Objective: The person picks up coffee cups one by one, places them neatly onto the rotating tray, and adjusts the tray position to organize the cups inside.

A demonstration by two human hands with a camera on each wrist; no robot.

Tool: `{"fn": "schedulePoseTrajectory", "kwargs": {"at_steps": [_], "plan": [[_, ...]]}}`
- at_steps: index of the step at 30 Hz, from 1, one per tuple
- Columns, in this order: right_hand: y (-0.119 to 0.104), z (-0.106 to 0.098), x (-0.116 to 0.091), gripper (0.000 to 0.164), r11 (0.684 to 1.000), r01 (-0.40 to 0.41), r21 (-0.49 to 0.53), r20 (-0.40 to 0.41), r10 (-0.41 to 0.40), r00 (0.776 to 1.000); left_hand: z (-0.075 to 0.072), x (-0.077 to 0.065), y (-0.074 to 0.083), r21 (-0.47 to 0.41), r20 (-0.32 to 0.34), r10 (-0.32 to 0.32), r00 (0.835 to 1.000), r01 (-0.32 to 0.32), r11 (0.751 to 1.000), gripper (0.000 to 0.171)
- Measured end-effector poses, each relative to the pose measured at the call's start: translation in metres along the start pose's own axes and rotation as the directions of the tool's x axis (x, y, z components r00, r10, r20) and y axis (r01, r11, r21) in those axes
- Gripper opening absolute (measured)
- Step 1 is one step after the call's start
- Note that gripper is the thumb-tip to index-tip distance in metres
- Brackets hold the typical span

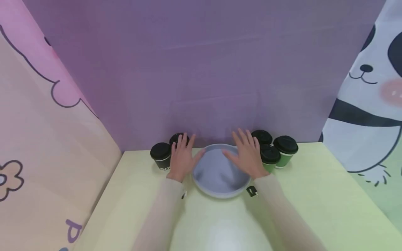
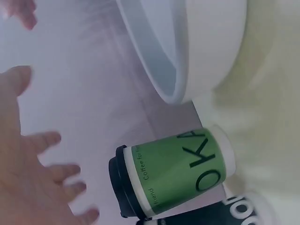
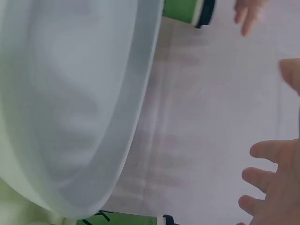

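Observation:
My left hand (image 1: pixel 182 159) hovers with fingers spread at the left rim of a round grey-white basin (image 1: pixel 221 170). Spread the same way, my right hand (image 1: pixel 248 157) is over the basin's right rim. Neither hand holds anything. Beside the left hand are a black-lidded dark cup (image 1: pixel 161 157) and, partly hidden by the fingers, a second cup, whose green side (image 2: pixel 178 168) shows in the left wrist view. To the right of the right hand stand a green cup (image 1: pixel 269 158), another green cup (image 1: pixel 285 151) and a black-lidded cup (image 1: pixel 262 137) behind them.
A pale yellow table (image 1: pixel 207 223) carries the basin and cups. Behind it rises a purple backdrop (image 1: pixel 216 76). Printed panels flank the table, with a panda (image 1: pixel 367 132) on the right and a flower (image 1: pixel 9 179) on the left.

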State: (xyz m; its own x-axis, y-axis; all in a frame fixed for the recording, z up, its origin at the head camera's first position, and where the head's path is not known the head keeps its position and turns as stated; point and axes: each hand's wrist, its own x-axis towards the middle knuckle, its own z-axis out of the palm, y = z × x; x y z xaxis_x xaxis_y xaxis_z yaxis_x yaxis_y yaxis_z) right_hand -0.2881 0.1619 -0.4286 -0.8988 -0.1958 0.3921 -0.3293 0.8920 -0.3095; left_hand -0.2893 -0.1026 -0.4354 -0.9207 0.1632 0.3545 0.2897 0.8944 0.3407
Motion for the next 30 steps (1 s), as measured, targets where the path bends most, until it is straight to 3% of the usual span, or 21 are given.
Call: {"fn": "schedulePoseTrajectory", "kwargs": {"at_steps": [6, 10, 14, 17, 22, 30], "plan": [[0.003, -0.002, -0.019, 0.070, 0.992, 0.010, 0.128, -0.163, 0.011, 0.987, 0.010, -0.025, 0.002, -0.173, -0.093, 0.089, 0.992, -0.104, 0.979, 0.046], [0.007, -0.008, -0.026, 0.058, 0.979, 0.019, 0.204, -0.270, 0.038, 0.962, 0.018, -0.037, 0.003, -0.239, -0.098, 0.039, 0.994, -0.062, 0.969, 0.037], [0.013, -0.018, -0.029, 0.049, 0.969, 0.025, 0.246, -0.318, 0.056, 0.946, 0.021, -0.042, 0.000, -0.250, -0.120, -0.020, 0.993, -0.011, 0.968, 0.034], [0.018, -0.025, -0.030, 0.042, 0.968, 0.027, 0.248, -0.326, 0.057, 0.944, 0.020, -0.044, -0.004, -0.260, -0.119, -0.058, 0.991, 0.025, 0.965, 0.032], [0.030, -0.036, -0.031, 0.039, 0.971, 0.004, 0.239, -0.305, 0.071, 0.950, 0.021, -0.049, -0.012, -0.268, -0.061, -0.140, 0.988, 0.118, 0.956, 0.029], [0.047, -0.051, -0.041, 0.046, 0.974, -0.119, 0.195, -0.133, 0.147, 0.980, 0.028, -0.052, -0.017, -0.260, 0.062, -0.227, 0.972, 0.235, 0.937, 0.033]]}}
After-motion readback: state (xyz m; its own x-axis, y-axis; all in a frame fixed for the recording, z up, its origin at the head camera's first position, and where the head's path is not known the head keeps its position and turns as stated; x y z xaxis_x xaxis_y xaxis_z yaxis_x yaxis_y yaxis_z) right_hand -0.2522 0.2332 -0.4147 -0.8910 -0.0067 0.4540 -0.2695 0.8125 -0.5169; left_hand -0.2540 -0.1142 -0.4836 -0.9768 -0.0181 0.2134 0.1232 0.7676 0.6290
